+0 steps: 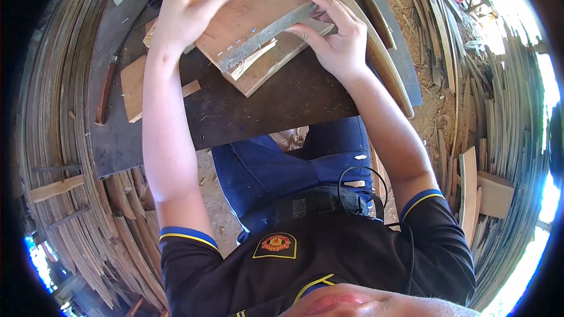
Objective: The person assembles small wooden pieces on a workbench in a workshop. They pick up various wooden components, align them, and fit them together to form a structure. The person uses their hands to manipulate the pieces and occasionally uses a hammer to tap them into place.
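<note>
My right hand (341, 38) grips the right corner of a thick wooden board (258, 9), thumb below and fingers on top. Small light, shiny bits sit in a row along the board's near edge, too small to name for sure. Under it lies another wooden board (267, 70), with a splintered strip between them. My left hand (200, 0) is raised over the board's left side, its thumb and fingertips brought together near the top of the view. Whatever it pinches, if anything, is too small to make out.
All this rests on a dark tabletop (282, 100). To the left are a wooden-handled tool (106, 91) and a small wooden piece (134, 88). A long, thick wooden bar (379, 58) and another wooden-handled tool (376, 14) lie at the right. Stacked wood strips (505, 117) flank the table.
</note>
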Tool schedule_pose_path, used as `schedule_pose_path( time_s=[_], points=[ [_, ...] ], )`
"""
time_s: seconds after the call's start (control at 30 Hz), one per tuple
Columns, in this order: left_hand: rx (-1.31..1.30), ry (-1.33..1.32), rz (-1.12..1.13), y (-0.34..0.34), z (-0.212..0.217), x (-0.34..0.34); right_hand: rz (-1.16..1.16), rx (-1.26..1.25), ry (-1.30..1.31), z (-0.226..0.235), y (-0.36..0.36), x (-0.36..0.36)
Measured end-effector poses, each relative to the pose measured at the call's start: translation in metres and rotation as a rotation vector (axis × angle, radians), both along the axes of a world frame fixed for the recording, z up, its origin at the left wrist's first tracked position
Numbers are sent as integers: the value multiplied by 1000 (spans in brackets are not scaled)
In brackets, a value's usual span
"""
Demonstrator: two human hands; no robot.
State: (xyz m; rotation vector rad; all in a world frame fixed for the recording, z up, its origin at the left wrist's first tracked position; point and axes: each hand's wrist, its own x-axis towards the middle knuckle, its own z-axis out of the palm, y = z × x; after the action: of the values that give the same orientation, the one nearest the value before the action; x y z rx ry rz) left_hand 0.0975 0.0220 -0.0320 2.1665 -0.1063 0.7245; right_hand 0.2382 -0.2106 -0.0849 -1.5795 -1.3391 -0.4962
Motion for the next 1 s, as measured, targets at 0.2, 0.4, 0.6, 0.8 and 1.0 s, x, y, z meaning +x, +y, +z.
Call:
schedule_pose_path(
  time_s=[0.2,0.4,0.6,0.8,1.0],
  points=[
    [-61,-61,-63,-4,-1,3,-32,63,7,-4,1,4],
    [143,67,-24,-10,-1,1,-29,-43,112,-8,-6,3],
    [367,101,176,-20,-14,9,61,-232,175,3,-18,0],
    [398,98,232,-21,-22,11,-83,-310,-57,9,-30,-16],
    [400,131,236,-28,-16,12,8,-149,-209,-9,-35,-54]
  ],
)
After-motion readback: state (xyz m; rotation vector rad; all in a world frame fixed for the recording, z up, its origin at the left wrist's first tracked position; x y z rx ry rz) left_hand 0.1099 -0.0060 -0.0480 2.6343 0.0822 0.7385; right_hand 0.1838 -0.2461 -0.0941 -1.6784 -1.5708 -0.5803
